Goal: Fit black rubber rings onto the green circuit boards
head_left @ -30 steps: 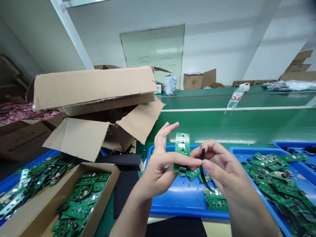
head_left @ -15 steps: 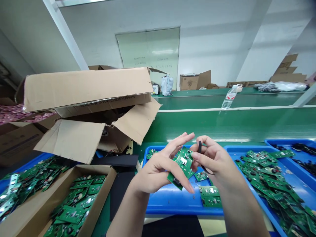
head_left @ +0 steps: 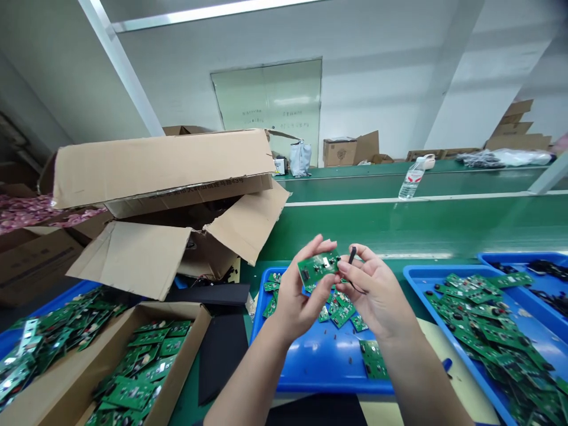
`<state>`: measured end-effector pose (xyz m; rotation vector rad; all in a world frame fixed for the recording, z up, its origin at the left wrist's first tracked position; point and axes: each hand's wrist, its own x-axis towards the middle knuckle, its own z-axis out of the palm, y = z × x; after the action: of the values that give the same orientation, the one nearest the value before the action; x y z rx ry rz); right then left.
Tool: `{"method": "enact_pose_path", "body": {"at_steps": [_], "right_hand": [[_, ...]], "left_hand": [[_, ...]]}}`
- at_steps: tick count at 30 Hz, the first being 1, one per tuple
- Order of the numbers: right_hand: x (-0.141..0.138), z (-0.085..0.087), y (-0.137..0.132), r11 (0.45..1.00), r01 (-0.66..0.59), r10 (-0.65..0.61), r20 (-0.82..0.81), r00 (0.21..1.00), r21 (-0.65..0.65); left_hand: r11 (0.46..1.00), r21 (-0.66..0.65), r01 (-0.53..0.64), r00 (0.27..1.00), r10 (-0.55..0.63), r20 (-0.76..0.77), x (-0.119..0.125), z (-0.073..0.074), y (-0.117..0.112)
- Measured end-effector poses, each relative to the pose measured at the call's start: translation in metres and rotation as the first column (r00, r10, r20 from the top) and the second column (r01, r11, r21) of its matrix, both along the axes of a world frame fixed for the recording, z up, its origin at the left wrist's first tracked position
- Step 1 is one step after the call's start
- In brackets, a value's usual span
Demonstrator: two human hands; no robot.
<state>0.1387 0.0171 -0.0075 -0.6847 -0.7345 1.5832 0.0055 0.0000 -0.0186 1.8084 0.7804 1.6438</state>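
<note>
My left hand (head_left: 298, 296) grips a small green circuit board (head_left: 318, 266), holding it nearly flat above a blue tray (head_left: 310, 361). My right hand (head_left: 373, 290) pinches a thin black tool (head_left: 351, 255) right against the board's right end. Both hands hover over the tray, which holds several loose green boards (head_left: 341, 313).
A cardboard box (head_left: 84, 373) of green boards sits at lower left, beside a blue bin (head_left: 26, 343) with more. Another blue tray (head_left: 479, 319) heaped with boards lies to the right. A large open carton (head_left: 164, 201) stands at left. A water bottle (head_left: 410, 177) rests on the green conveyor (head_left: 421, 225).
The board went from upright to tilted to nearly flat in my left hand. Both hands stayed together, and the black tool moved up to the board's right end.
</note>
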Motion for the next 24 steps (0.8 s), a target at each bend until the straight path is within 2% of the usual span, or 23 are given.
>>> {"method": "enact_pose_path", "body": {"at_steps": [2, 4, 6, 7, 9, 11, 13, 16, 20, 24], "right_hand": [[0.002, -0.004, 0.000, 0.994, -0.041, 0.035, 0.060, 0.998, 0.098], [0.006, -0.007, 0.001, 0.973, -0.052, 0.017, 0.158, 0.987, 0.226], [0.011, -0.011, 0.001, 0.934, -0.027, -0.077, 0.274, 0.959, 0.357], [0.013, -0.012, 0.001, 0.907, -0.010, -0.143, 0.333, 0.932, 0.420], [0.018, -0.015, 0.001, 0.842, 0.004, -0.277, 0.426, 0.861, 0.540], [0.021, -0.016, 0.000, 0.775, -0.039, -0.368, 0.500, 0.784, 0.630], [0.024, -0.017, -0.002, 0.724, -0.104, -0.420, 0.555, 0.718, 0.682], [0.026, -0.016, -0.003, 0.675, -0.147, -0.481, 0.583, 0.655, 0.723], [0.027, -0.014, 0.000, 0.594, -0.177, -0.564, 0.563, 0.604, 0.785], [0.028, -0.013, 0.007, 0.427, -0.188, -0.692, 0.453, 0.563, 0.885]], "left_hand": [[0.999, -0.045, -0.014, 0.988, 0.020, 0.153, 0.005, -0.003, 0.001], [0.994, -0.100, -0.030, 0.949, 0.060, 0.309, 0.005, -0.002, 0.003], [0.978, -0.207, -0.030, 0.902, 0.115, 0.417, 0.001, 0.004, 0.006], [0.961, -0.278, -0.007, 0.897, 0.128, 0.423, -0.002, 0.007, 0.006], [0.911, -0.409, 0.049, 0.935, 0.102, 0.339, -0.007, 0.015, 0.006], [0.869, -0.490, 0.068, 0.980, 0.033, 0.196, -0.010, 0.021, 0.003], [0.855, -0.515, 0.059, 0.996, -0.019, 0.082, -0.009, 0.025, 0.000], [0.859, -0.510, 0.038, 0.999, -0.048, -0.006, -0.007, 0.028, -0.003], [0.846, -0.522, 0.112, 0.993, -0.117, 0.024, -0.008, 0.029, -0.004], [0.794, -0.559, 0.239, 0.970, -0.219, 0.105, -0.009, 0.029, -0.003]]}}
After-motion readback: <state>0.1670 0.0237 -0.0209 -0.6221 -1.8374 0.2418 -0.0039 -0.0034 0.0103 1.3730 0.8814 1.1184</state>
